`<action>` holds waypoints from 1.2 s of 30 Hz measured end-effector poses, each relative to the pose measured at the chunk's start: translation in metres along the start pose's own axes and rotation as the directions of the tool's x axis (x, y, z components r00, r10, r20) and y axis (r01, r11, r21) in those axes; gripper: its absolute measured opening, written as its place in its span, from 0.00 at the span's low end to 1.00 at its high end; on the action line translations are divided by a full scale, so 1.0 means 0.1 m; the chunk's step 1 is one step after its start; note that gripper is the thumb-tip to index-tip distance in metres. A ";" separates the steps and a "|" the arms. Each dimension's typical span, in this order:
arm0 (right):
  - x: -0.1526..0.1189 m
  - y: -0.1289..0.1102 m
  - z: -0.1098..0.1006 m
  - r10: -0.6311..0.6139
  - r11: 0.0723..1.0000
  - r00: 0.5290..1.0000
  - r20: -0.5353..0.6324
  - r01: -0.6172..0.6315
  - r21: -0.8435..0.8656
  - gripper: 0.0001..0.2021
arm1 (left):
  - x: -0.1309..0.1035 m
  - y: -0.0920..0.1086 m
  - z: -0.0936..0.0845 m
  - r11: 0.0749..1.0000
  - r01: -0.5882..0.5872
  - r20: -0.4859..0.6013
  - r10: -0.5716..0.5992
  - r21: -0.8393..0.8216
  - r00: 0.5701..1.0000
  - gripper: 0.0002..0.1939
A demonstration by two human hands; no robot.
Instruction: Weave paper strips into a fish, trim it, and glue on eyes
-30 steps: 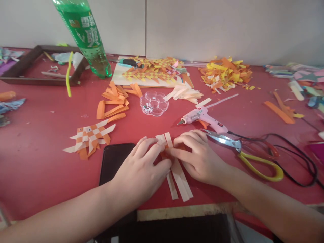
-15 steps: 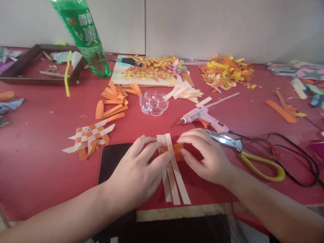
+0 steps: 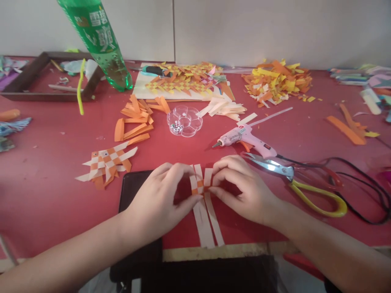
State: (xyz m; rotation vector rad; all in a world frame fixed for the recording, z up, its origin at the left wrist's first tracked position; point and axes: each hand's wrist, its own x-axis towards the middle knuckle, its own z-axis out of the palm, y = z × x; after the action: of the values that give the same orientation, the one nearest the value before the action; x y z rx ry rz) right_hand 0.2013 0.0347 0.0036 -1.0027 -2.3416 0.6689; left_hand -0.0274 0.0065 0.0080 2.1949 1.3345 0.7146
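Between my two hands lies a small weave of cream paper strips [image 3: 205, 228] crossed by orange paper strips [image 3: 200, 187], in a checker pattern near its upper end. My left hand [image 3: 166, 195] pinches the weave's left side, its thumb on the lower edge of the orange part. From the right, my right hand [image 3: 241, 187] pinches the rightmost cream strip and the orange ends, which its fingers partly hide. The long cream tails spread toward the table's front edge. Left of my hands lie finished-looking woven paper fish [image 3: 106, 162] in orange and cream.
A pink glue gun [image 3: 244, 138] and yellow-handled scissors [image 3: 293, 179] lie right of centre. Behind are a clear flower-shaped dish [image 3: 192, 127], orange strips [image 3: 134, 128], cream strips [image 3: 226, 106] and paper scraps [image 3: 277, 83]. A green bottle [image 3: 104, 44] stands near a brown tray [image 3: 39, 97]. A black flat object [image 3: 134, 191] lies under my left wrist.
The right cream strip has shifted away from the others at its top, and the orange checks now show between my hands. My left hand has moved slightly left and lower.
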 end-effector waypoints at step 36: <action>0.20 -0.05 -0.01 0.377 0.675 0.926 0.013 -0.285 0.681 0.16 | 0.33 0.06 -0.06 0.443 0.421 0.296 -0.325 -0.792 0.898 0.12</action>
State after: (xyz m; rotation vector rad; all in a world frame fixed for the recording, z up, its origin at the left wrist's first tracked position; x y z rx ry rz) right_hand 0.1870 0.0471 0.0129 -1.0704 -1.5732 1.4251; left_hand -0.0140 0.0340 0.0224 1.0648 1.0195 0.8183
